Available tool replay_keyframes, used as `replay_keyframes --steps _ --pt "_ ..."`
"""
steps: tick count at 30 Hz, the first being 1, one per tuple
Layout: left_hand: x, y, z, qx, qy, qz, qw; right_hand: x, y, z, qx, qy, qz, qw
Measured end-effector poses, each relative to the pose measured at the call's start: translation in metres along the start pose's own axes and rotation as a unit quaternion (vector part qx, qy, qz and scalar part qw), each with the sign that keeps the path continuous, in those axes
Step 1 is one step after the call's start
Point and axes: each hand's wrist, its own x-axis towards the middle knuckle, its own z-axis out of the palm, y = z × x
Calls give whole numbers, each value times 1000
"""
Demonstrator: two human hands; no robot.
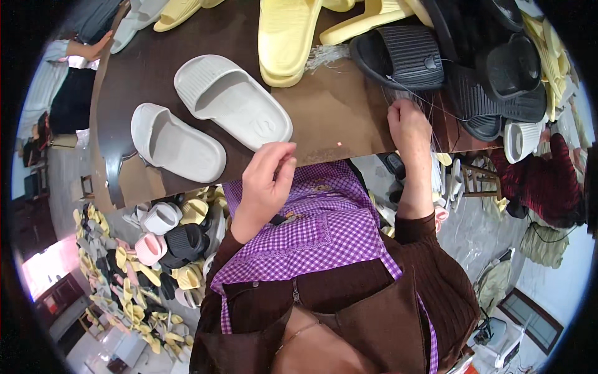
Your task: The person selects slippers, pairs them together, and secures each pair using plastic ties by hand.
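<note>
Two pale grey slide slippers lie side by side on the brown table (349, 134), the left slipper (180, 146) and the right slipper (237, 103), their toes away from me. My left hand (265, 187) is at the heel of the right one, loosely curled, with a small gap between thumb and fingers and nothing seen in it. My right hand (411, 131) is closed at a bundle of clear thin strands (431, 134) by the table's near edge; its fingertips are partly hidden. Just beyond it lies a black slide slipper (405, 56), with a loose strand across it.
Yellow slippers (289, 40) lie at the table's far side, and several black slippers (507, 68) pile up on the right. Below the left side, a large heap of mixed slippers (137, 287) covers the floor. A wooden stool (481, 181) stands at right. Another person's hand (96, 47) touches the table's far left.
</note>
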Motion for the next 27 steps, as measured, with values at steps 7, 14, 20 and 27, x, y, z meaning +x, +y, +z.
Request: replay_keyframes --steps 7,14,20,27 --pt "28 2 30 40 -94 90 991 -13 -2 -7 64 -23 -65 996" --pt "60 4 91 109 -165 239 951 -35 -11 -12 117 -40 -127 984" --pt "51 -2 106 213 -173 280 920 -44 3 -15 175 -67 -109 976" --pt "40 1 108 223 -195 273 915 -36 11 -19 142 -4 -75 987"
